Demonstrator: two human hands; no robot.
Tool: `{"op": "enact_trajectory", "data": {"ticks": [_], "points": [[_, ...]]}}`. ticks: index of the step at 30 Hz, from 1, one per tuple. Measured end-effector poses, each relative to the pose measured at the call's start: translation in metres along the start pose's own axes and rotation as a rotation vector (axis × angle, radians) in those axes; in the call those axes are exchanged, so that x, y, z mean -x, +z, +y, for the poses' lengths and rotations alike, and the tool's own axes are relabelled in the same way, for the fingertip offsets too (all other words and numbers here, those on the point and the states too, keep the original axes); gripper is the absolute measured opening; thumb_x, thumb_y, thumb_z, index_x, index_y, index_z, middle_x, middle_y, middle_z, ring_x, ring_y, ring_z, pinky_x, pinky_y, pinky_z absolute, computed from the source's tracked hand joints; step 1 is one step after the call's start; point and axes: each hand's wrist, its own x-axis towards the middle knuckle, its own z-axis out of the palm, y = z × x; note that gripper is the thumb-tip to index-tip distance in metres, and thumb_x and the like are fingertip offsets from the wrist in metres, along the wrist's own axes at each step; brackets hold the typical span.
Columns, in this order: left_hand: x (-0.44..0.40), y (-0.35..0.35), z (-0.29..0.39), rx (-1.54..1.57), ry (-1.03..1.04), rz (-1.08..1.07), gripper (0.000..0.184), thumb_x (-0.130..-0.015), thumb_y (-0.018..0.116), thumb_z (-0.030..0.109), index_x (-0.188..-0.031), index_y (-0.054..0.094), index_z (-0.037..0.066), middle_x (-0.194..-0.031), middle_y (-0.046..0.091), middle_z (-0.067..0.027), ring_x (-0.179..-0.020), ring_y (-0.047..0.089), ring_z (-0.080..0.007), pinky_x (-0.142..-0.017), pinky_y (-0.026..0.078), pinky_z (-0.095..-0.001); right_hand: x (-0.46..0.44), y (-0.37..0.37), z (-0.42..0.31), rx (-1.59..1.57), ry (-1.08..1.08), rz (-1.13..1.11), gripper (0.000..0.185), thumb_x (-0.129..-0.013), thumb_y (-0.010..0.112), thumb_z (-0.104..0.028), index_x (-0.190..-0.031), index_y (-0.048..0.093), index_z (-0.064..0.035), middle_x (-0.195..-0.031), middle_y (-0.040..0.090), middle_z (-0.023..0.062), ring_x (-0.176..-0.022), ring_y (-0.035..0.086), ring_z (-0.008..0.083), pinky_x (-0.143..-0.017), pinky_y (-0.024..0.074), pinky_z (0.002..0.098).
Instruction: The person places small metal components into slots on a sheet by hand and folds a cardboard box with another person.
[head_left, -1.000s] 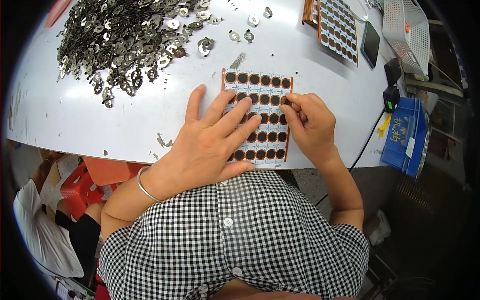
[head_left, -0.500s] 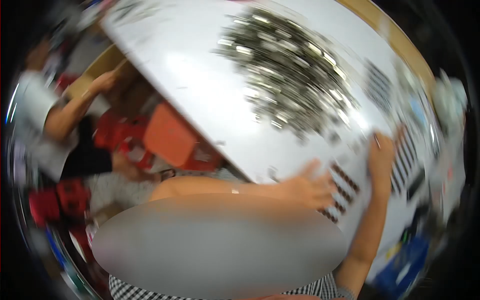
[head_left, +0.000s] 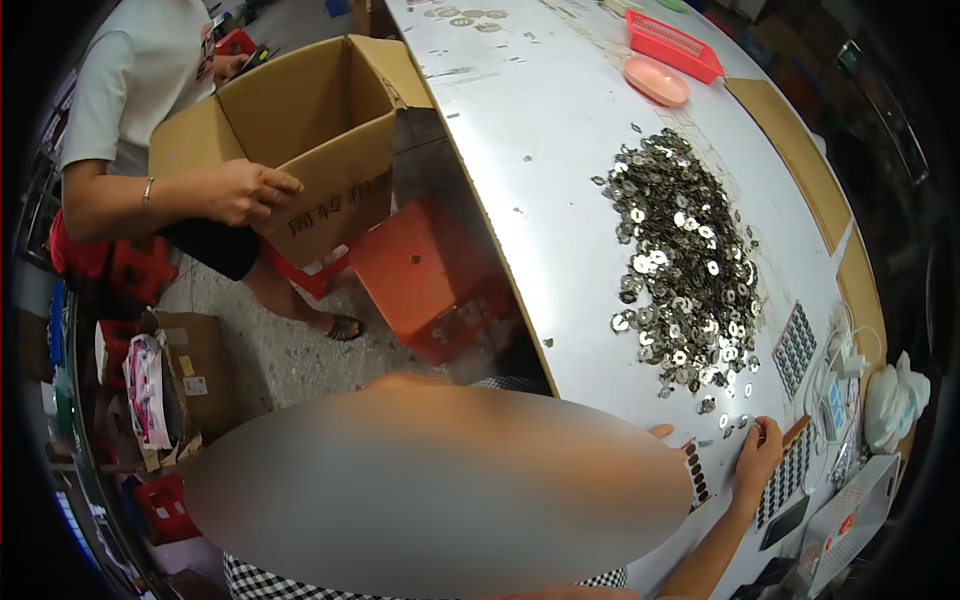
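Note:
A blurred grey oval covers most of my left hand [head_left: 661, 431]; only a fingertip shows, beside the sheet of dark round pieces [head_left: 696, 472]. That sheet is partly hidden too. My right hand [head_left: 760, 442] is up and to the right of it, fingers curled and pressed together near loose metal pieces [head_left: 728, 432]; what they pinch is too small to name. Beyond lies a big heap of flat metal pieces [head_left: 690, 270]. Another sheet of round pieces [head_left: 785, 485] lies just right of my right hand, and a further one [head_left: 795, 350] lies farther back.
A phone [head_left: 785, 523] and white basket [head_left: 850, 520] lie at the right. A red tray [head_left: 675, 47] and pink dish [head_left: 656, 80] sit at the far end. At the left, a person's hand [head_left: 245, 192] touches a cardboard box [head_left: 340, 200] near an orange stool [head_left: 415, 270].
The view has swung left, bringing the person, box and stool in fully. My left hand, earlier spread over the sheet, is now mostly hidden. My right hand has left the sheet's right edge.

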Motion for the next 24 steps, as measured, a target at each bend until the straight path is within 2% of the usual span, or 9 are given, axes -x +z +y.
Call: {"op": "enact_trajectory", "data": {"ticks": [5,11,14,17,19,20,23,24], "points": [[0.009,-0.001,-0.004,-0.041,-0.014,0.167,0.055,-0.081,0.076,0.042,-0.118,0.062,0.003,-0.122,0.056,-0.0187,-0.134,0.042,-0.0414,-0.109,0.023,-0.0724,0.001,-0.003,-0.005,0.046,-0.039,0.002,0.018,-0.092,0.061,0.0,-0.109,0.065,0.0036,-0.093,0.064,0.0123,-0.076,0.06,0.0224,-0.073,0.0491,0.0341],[0.022,-0.012,-0.003,0.002,-0.071,0.04,0.043,-0.083,0.075,0.039,-0.108,0.065,0.005,-0.111,0.06,-0.0136,-0.123,0.049,-0.0356,-0.111,0.026,-0.0659,0.013,-0.009,-0.023,-0.03,0.024,0.035,0.017,-0.091,0.062,0.0,-0.108,0.065,0.0023,-0.089,0.063,0.0075,-0.075,0.056,0.0156,-0.07,0.0472,0.0311],[0.024,-0.01,-0.003,-0.148,-0.036,0.154,0.036,-0.082,0.074,0.043,-0.098,0.072,0.01,-0.096,0.065,-0.0038,-0.108,0.053,-0.0241,-0.105,0.029,-0.0516,0.02,-0.02,-0.035,-0.018,0.018,0.032,0.017,-0.09,0.062,0.001,-0.107,0.065,0.0016,-0.088,0.061,0.0056,-0.074,0.054,0.0137,-0.069,0.0456,0.0291],[0.024,-0.01,-0.005,-0.1,-0.041,0.131,0.036,-0.082,0.073,0.042,-0.098,0.072,0.01,-0.096,0.065,-0.0036,-0.108,0.053,-0.0242,-0.105,0.029,-0.052,0.03,-0.032,-0.046,-0.051,0.015,0.019,0.016,-0.091,0.062,0.001,-0.106,0.065,0.0004,-0.089,0.06,0.0034,-0.074,0.052,0.0112,-0.067,0.0438,0.027],[0.023,-0.012,-0.007,-0.034,-0.052,0.068,0.039,-0.082,0.074,0.04,-0.102,0.069,0.007,-0.1,0.063,-0.0077,-0.113,0.052,-0.0292,-0.108,0.028,-0.0596,0.034,-0.038,-0.053,-0.091,0.004,0.0,0.016,-0.091,0.062,0.001,-0.106,0.065,-0.0005,-0.089,0.06,0.0023,-0.074,0.052,0.0096,-0.067,0.0428,0.0258],[0.023,-0.012,-0.006,0.007,-0.056,0.03,0.041,-0.082,0.075,0.038,-0.104,0.067,0.005,-0.102,0.063,-0.0098,-0.116,0.052,-0.0318,-0.109,0.028,-0.0634,0.036,-0.039,-0.059,-0.181,0.026,-0.016,0.018,-0.091,0.063,0.0,-0.109,0.064,-0.0006,-0.09,0.059,0.0012,-0.075,0.051,0.0083,-0.067,0.0419,0.0239],[0.023,-0.013,-0.009,0.09,-0.047,0.031,0.037,-0.084,0.073,0.038,-0.103,0.067,0.006,-0.102,0.062,-0.0095,-0.115,0.051,-0.0314,-0.109,0.026,-0.065,0.039,-0.044,-0.083,-0.48,0.099,-0.06,0.022,-0.091,0.062,0.001,-0.113,0.062,-0.0002,-0.09,0.057,0.0005,-0.075,0.051,0.0077,-0.066,0.0427,0.0226],[0.022,-0.013,-0.009,0.099,-0.034,0.081,0.035,-0.084,0.073,0.036,-0.103,0.067,0.006,-0.101,0.062,-0.0096,-0.112,0.053,-0.0307,-0.108,0.029,-0.0621,0.043,-0.048,-0.094,-0.646,0.168,-0.124,0.023,-0.091,0.062,0.002,-0.113,0.062,-0.0002,-0.09,0.057,0.0004,-0.075,0.052,0.0075,-0.066,0.0432,0.0221]]}}
